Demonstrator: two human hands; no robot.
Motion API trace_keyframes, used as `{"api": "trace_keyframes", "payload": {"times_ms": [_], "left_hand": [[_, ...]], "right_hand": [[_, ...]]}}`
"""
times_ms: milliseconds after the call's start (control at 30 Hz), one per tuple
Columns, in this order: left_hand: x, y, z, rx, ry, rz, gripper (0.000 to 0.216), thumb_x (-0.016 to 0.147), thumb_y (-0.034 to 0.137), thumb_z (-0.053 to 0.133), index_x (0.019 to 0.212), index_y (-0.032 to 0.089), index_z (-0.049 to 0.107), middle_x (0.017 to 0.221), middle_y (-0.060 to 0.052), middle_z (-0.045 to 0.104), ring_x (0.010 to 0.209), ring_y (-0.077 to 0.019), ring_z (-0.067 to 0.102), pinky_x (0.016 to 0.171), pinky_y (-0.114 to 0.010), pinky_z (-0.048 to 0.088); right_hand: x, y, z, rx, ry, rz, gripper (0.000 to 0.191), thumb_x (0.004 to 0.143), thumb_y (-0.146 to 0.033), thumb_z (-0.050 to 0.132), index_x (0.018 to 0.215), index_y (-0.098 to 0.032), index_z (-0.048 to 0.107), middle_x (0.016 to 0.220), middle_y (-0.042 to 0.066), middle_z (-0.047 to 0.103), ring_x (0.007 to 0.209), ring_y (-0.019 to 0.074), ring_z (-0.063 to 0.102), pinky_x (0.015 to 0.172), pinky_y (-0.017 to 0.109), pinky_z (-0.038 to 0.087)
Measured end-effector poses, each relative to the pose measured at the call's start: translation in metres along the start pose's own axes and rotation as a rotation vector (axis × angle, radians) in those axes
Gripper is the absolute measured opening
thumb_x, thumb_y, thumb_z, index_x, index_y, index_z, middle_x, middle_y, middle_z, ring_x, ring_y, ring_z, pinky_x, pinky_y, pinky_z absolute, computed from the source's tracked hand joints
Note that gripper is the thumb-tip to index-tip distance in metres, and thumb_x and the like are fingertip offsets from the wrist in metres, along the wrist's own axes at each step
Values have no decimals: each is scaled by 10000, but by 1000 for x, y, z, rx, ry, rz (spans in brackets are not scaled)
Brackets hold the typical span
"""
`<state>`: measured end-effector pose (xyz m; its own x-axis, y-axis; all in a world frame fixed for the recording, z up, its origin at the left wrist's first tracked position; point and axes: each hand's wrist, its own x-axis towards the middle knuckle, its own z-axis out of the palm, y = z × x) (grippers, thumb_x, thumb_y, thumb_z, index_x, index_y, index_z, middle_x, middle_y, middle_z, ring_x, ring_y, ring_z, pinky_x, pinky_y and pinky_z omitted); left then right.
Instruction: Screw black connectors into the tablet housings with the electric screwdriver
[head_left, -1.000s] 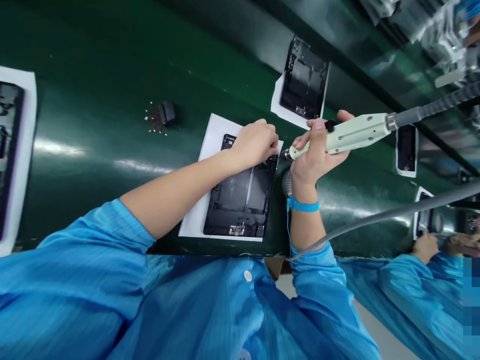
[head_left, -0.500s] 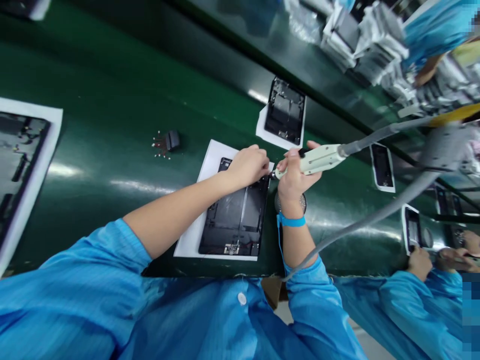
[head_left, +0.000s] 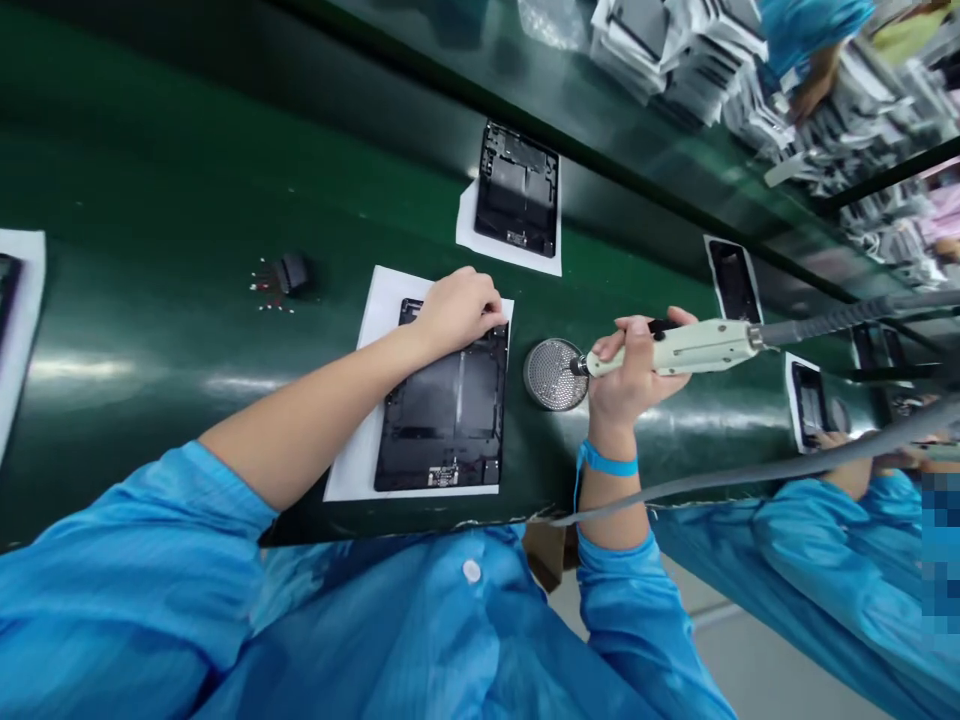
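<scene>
An opened tablet (head_left: 442,420), its dark inner side up, lies on a white sheet (head_left: 352,455) in front of me. My left hand (head_left: 461,312) rests over the tablet's upper part. Its fingers are curled near the upper right corner, and whatever they hold, if anything, is hidden. My right hand (head_left: 630,385), with a blue wrist strap (head_left: 611,462), is closed around a pale electric screwdriver (head_left: 701,347). The screwdriver's tip points left, over the right side of a round, perforated metal screw dish (head_left: 553,372).
Another opened tablet (head_left: 517,195) lies on paper behind. A small black part with coloured wires (head_left: 289,275) sits left. A grey cable (head_left: 720,485) crosses my right forearm. Stacked panels (head_left: 697,60) fill the shelf above. At right, a co-worker's sleeve (head_left: 806,530) shows.
My right hand has drawn the screwdriver away from the tablet's upper right corner, rightward to the dish. My left hand stays on the tablet. The whole view has shifted.
</scene>
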<state>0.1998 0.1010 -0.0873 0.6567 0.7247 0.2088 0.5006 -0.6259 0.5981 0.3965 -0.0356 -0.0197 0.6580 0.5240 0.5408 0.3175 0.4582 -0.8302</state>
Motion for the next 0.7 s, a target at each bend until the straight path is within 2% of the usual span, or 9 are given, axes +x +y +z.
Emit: {"api": "trace_keyframes", "payload": {"times_ms": [433, 700], "left_hand": [[-1, 2, -2, 22, -20, -17, 164, 1057, 330, 826, 941, 238, 895, 1065, -77, 833, 1084, -294, 675, 844, -394, 494], [-1, 2, 1, -10, -9, -19, 169, 1066, 328, 822, 942, 245, 900, 1047, -72, 823, 1090, -292, 664, 883, -402, 513]], "right_hand": [[-7, 21, -8, -63, 59, -16, 389, 947, -410, 838, 1216, -272, 594, 908, -54, 790, 466, 70, 540, 489, 289, 529], [-8, 34, -9, -102, 91, -8, 406, 943, -462, 808, 1197, -289, 543, 841, -84, 732, 457, 72, 514, 478, 286, 513]]}}
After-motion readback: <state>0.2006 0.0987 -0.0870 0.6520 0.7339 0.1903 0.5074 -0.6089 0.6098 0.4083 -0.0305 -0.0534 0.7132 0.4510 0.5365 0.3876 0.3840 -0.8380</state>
